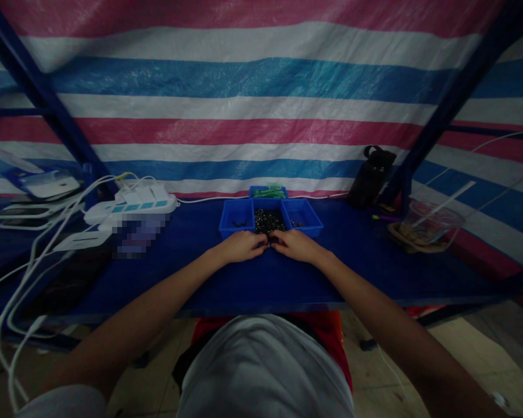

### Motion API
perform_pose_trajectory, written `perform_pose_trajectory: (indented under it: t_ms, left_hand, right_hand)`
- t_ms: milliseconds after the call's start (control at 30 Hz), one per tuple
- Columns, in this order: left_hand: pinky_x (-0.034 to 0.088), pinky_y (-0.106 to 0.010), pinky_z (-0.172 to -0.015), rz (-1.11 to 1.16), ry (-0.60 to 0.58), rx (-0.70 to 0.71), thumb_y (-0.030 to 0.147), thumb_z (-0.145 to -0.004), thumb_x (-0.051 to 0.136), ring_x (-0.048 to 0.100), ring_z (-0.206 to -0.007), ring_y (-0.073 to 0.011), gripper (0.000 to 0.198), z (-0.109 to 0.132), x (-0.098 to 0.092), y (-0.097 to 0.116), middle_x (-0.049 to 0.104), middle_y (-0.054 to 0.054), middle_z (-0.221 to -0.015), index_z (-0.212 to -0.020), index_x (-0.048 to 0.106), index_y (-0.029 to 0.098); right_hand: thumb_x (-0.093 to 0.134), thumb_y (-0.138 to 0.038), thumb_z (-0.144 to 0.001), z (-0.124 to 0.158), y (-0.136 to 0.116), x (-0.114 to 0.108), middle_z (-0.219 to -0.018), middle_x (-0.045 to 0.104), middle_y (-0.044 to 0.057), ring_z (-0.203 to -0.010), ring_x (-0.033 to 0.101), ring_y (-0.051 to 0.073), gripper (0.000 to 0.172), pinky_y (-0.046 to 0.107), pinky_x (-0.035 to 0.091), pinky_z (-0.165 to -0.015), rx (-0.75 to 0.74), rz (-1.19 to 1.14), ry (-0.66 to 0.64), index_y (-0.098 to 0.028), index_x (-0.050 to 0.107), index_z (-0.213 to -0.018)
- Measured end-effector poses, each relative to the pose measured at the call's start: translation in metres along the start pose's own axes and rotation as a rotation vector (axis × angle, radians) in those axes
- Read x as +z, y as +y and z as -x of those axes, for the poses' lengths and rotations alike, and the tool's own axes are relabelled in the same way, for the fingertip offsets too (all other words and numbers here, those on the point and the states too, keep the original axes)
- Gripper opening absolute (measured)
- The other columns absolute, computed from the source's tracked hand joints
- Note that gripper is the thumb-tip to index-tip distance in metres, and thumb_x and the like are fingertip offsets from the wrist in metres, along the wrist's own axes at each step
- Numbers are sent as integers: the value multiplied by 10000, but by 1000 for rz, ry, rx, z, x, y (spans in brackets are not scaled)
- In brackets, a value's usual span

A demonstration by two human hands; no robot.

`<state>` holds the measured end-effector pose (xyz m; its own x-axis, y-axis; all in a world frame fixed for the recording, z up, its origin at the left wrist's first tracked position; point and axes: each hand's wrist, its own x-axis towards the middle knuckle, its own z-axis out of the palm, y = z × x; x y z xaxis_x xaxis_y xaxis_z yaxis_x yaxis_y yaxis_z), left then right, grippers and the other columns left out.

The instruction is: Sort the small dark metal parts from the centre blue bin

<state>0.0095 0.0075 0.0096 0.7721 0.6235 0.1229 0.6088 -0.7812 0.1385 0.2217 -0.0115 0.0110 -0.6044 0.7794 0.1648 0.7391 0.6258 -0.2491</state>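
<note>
My left hand (244,246) and my right hand (300,245) meet at the front of the middle blue bin (265,203). The fingers of both are pinched together around a small shiny part (269,244), too small to name. Behind the fingertips, that bin holds a heap of small black and brassy metal parts (270,220). The left blue bin (230,215) has a few dark pieces in it, and the right blue bin (307,216) a few small parts. A further blue bin at the back holds green-wrapped pieces (270,191).
On the left of the blue table (261,287) lie a white power strip (131,208), tangled white cables (37,249) and several phone-like devices (26,215). To the right stand a black bottle (368,180) and a clear plastic cup (433,217) with a straw. Striped sheeting (253,75) hangs behind.
</note>
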Motion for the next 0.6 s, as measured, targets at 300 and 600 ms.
perform_pose_trajectory:
  t_ms: [300,600]
  left_hand:
    - [353,-214,-572,-5,9,14,343,-907,431,600,-651,-143,224,0,1,-1,635,-9,-715,-983,596,211]
    - [344,-213,-563,-35,-2,12,332,-897,445,602,-657,-146,206,0,1,0,635,-6,-720,-972,595,212]
  right_hand:
    - [500,-264,-894,-2,-1,2,-848,682,50,-781,633,163,190,219,346,-644,38,88,-28,-181,589,-1040]
    - [472,-267,-915,-4,-5,3,-880,682,50,-826,633,166,157,218,353,-671,65,154,-18,-184,589,-981]
